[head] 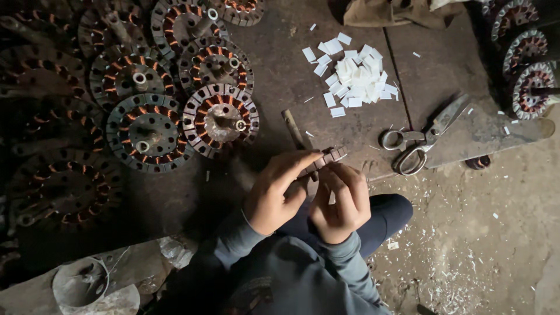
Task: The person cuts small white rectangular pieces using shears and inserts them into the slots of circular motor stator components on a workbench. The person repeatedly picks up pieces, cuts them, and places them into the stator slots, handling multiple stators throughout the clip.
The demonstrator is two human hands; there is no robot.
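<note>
Closest in, the person sits with knees drawn up in dark trousers, grey sleeves reaching forward. The left hand (273, 195) is curled with its fingers closed over the near edge of a small laminated stator core (322, 160), and the right hand (341, 201) is closed around the same piece from below, a sliver of white showing between its fingers. The core is ribbed, dull metal, tilted, held just above the edge of the work slab.

To the lower left lies a dented grey metal bowl (79, 283) on rubble. The dirt floor at the right is littered with white paper trimmings.

Just beyond the hands a thin wooden stick (293, 129) lies on the dark slab (280, 70), and to the right steel scissors (423, 140) rest closed, handles toward the person. Farther back sits a loose heap of white insulation paper slips (354, 76), small and rectangular.

At the left, wound fan stators (220, 119), round, slotted, with copper coils and centre shafts, lie overlapping in a crowd. More stators (528, 87) sit at the far right, and a crumpled brown cloth (396, 11) lies at the top edge.
</note>
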